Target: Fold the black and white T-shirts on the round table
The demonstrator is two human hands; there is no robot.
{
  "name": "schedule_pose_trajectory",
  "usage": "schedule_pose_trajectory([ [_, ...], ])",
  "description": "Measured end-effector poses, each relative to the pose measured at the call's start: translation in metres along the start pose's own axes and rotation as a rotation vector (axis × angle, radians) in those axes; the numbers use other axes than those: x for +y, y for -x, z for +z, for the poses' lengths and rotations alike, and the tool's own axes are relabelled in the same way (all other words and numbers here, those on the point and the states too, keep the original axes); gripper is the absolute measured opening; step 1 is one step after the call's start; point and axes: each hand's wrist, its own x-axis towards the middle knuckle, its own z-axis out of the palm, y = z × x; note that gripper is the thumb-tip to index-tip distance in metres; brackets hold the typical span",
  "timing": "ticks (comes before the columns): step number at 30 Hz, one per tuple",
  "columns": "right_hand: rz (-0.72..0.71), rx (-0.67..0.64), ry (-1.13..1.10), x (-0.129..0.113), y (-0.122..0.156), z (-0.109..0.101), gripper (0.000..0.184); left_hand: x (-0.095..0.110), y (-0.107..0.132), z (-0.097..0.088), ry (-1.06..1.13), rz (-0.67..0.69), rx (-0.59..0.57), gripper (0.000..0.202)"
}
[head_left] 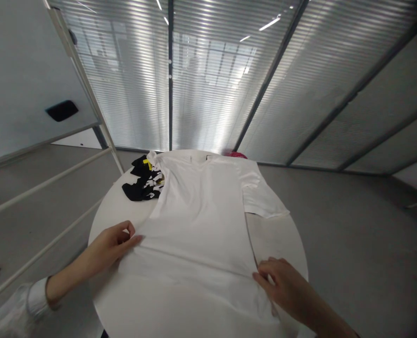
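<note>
A white T-shirt (201,211) lies spread over the round white table (104,220), its neck toward the far side. My left hand (115,244) pinches the shirt's left edge near the lower part. On the opposite edge, my right hand (276,279) grips the cloth between thumb and fingers. A crease runs across the shirt between both hands, and the hem side hangs loosely nearer to me. The right sleeve (264,199) is laid out flat, while the left sleeve is bunched up at the far left.
A black, white and yellow patterned cloth (145,180) lies at the table's far left, partly under the shirt. Something red (237,154) shows behind the far edge. A whiteboard (25,61) on a white frame stands left. A ribbed glass partition (201,84) rises behind the table.
</note>
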Motion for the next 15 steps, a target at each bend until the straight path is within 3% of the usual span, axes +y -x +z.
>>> schedule_pose_trajectory([
  [5,0.072,-0.062,0.121,0.001,-0.006,-0.005,0.048,-0.005,0.008,0.006,-0.268,0.02,-0.164,0.041],
  [9,0.117,-0.031,0.159,-0.002,-0.036,-0.029,0.056,0.006,0.005,-0.007,-0.404,0.077,-0.16,0.036],
  [12,0.101,0.113,0.121,0.002,-0.08,-0.053,0.046,0.023,-0.028,-0.038,-0.364,0.151,-0.051,0.041],
  [15,0.053,0.238,0.063,0.007,-0.141,-0.066,0.041,0.045,-0.09,-0.075,-0.239,0.241,0.185,0.048],
])
